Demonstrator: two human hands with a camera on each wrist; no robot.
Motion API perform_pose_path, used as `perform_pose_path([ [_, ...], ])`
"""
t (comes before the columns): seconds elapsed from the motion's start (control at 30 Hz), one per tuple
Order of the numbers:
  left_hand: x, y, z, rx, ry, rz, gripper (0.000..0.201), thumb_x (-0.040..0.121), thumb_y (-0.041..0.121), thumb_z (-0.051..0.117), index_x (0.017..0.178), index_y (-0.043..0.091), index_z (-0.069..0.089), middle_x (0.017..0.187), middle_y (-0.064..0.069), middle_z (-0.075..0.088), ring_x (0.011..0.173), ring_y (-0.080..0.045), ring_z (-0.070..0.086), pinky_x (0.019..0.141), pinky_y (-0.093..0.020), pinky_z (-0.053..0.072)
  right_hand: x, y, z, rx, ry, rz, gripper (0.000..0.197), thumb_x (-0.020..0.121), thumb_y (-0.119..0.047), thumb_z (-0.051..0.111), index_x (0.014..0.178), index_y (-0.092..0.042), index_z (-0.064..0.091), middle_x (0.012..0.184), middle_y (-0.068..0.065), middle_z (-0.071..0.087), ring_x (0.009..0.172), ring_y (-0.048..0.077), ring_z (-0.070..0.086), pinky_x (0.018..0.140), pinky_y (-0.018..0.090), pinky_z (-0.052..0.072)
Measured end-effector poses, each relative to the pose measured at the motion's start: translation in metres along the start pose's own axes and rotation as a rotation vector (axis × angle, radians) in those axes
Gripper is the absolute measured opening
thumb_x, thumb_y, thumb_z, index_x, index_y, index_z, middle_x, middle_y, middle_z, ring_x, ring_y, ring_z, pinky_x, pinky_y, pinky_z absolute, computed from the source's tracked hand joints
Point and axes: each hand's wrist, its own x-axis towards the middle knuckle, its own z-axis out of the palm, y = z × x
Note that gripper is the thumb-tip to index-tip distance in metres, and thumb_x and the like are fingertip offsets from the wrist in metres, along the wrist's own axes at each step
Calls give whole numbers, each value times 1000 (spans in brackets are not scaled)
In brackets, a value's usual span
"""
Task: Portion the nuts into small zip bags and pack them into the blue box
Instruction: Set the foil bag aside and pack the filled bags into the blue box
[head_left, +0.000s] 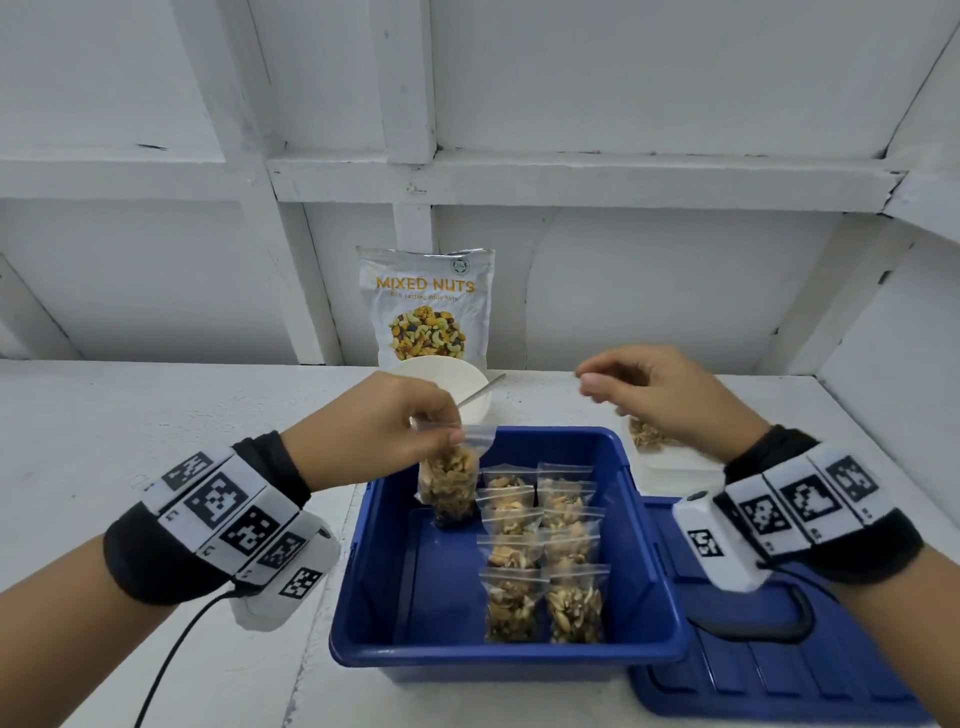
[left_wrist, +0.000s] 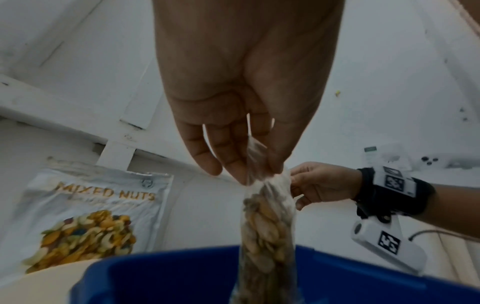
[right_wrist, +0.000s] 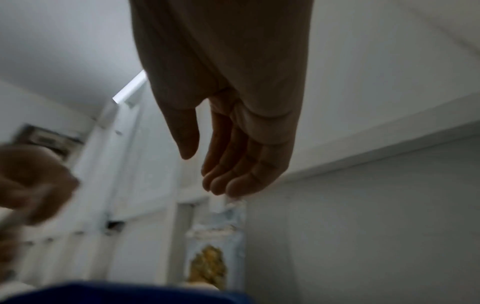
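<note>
Your left hand (head_left: 374, 421) pinches the filled zip bag (head_left: 451, 483) by its top, so it hangs upright over the blue box (head_left: 644, 597) (free space at 9 o'clock); your right hand (head_left: 670, 395) hovers relaxed, holding nothing.

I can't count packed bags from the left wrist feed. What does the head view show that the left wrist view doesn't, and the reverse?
Only head: two rows of filled bags in the blue box, the bowl, the lid.

Only left wrist: the left hand from the palm side, its fingertips pinching the bag top.

Both: that bag hanging over the box, the right hand empty, the nut pouch.
</note>
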Motion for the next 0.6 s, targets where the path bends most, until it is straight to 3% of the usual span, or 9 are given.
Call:
perform_pose_path([
  [0.1, -4, -12, 9, 30, -152, -72, 13, 88, 27, 62, 85, 17, 69, 74, 23, 57, 78, 7, 55, 66, -6, 39, 15, 51, -9, -130, 63, 160, 21, 92, -21, 55, 108, -10, 65, 95, -2, 64, 86, 11, 57, 77, 25, 44],
  [0.17, -3, -17, 16, 53, -266, -126, 14, 88, 27, 60, 89, 16, 69, 80, 15, 62, 78, 1, 57, 70, -11, 43, 26, 86, -9, -207, 109, 245, 24, 91, -17, 55, 111, -6, 64, 106, 6, 64, 90, 15, 55, 80, 26, 39],
  [0.27, 0, -22, 26, 117, -386, -178, 17, 90, 28, 58, 96, 16, 68, 93, 4, 68, 81, -5, 58, 78, -21, 47, 39, 125, -5, -304, 123, 355, 33, 91, -12, 54, 123, -5, 56, 126, 14, 57, 111, 26, 53, 94, 32, 39],
  [0.37, 4, -26, 35, 185, -487, -215, 20, 91, 28, 54, 102, 16, 66, 98, 2, 68, 85, -8, 58, 81, -23, 47, 51, 145, -1, -451, 56, 387, 45, 92, -9, 51, 136, -6, 42, 144, 15, 38, 131, 30, 36, 108, 34, 26],
  [0.5, 10, -31, 46, 267, -559, -255, 22, 92, 22, 49, 107, 15, 65, 103, 0, 67, 89, -11, 58, 84, -25, 47, 65, 159, 2, -574, -18, 429, 52, 94, -5, 44, 144, -8, 29, 151, 13, 26, 137, 28, 28, 110, 33, 24],
  [0.6, 14, -37, 52, 295, -556, -288, 24, 93, 21, 48, 109, 14, 65, 106, -1, 67, 93, -13, 59, 84, -23, 44, 72, 164, 4, -602, -20, 493, 45, 95, -7, 43, 139, -8, 37, 146, 15, 35, 132, 30, 36, 105, 35, 31],
])
